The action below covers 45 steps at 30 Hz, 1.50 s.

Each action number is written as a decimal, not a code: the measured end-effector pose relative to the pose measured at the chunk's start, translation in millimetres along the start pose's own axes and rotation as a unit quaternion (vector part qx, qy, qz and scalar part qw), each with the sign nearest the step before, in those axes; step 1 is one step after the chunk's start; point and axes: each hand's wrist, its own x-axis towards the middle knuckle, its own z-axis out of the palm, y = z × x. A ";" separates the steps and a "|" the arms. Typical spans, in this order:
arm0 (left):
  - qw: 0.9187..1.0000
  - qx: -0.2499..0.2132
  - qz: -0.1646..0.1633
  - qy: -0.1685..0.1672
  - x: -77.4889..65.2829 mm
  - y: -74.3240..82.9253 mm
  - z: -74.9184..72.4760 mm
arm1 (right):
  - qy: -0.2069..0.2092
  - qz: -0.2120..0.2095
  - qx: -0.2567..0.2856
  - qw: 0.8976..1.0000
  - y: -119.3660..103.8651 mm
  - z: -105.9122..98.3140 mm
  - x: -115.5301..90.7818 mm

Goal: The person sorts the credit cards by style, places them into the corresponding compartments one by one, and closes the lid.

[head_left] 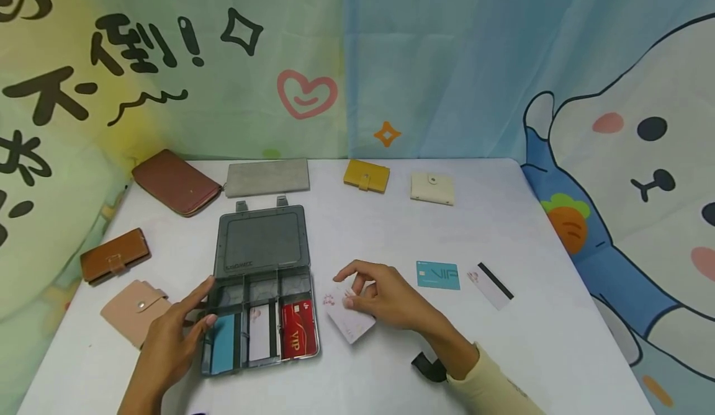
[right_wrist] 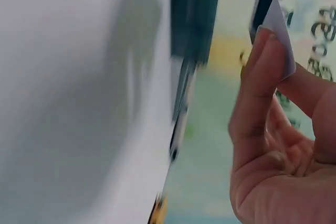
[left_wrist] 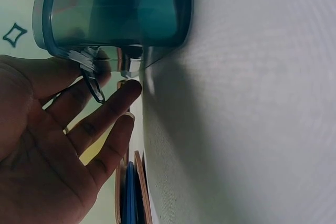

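3 cards lie in the lower row of the open case (head_left: 259,241): a blue card (head_left: 223,343) at left, a pale card (head_left: 259,333) in the middle, a red card (head_left: 301,331) at right. Just beside the case's right wall, the right hand (head_left: 391,294) pinches a floral card (head_left: 352,325) between fingers and thumb, clear of the surface (head_left: 391,229). I see the left hand (head_left: 170,334) at the case's left edge, fingers spread; how firmly they press I can't tell, since the left wrist view catches them at an awkward angle. 2 more, a teal card (head_left: 438,275) and a striped card (head_left: 491,286), lie apart on the surface beyond the right hand.

I judge the step in hand as bringing the floral card to the case. For that I'd keep the pinch light and close to 1 edge, turn the card to match the compartment before crossing the wall, then lower it flat so nothing beneath slides. Meanwhile, I'd have the left fingers steady the frame without covering the opening.
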 end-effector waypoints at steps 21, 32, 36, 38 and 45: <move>1.000 0.001 0.000 0.002 -0.7 -2.8 3.0 | -0.055 -0.090 -0.098 0.990 -36.2 80.4 52.0; 1.000 -0.001 0.004 -0.002 0.0 0.0 0.6 | 0.001 -0.054 -0.101 0.993 2.8 10.8 26.0; 1.000 -0.006 0.005 -0.003 0.6 0.6 0.4 | 0.047 -0.025 -0.109 0.993 29.8 -24.4 7.4; 1.000 -0.005 0.004 -0.004 0.3 0.6 0.0 | 0.071 -0.012 -0.113 0.991 42.7 -41.0 -2.7; 1.000 -0.002 0.001 -0.009 0.0 -1.0 -0.7 | 0.138 0.041 -0.189 0.971 73.3 -89.6 -35.8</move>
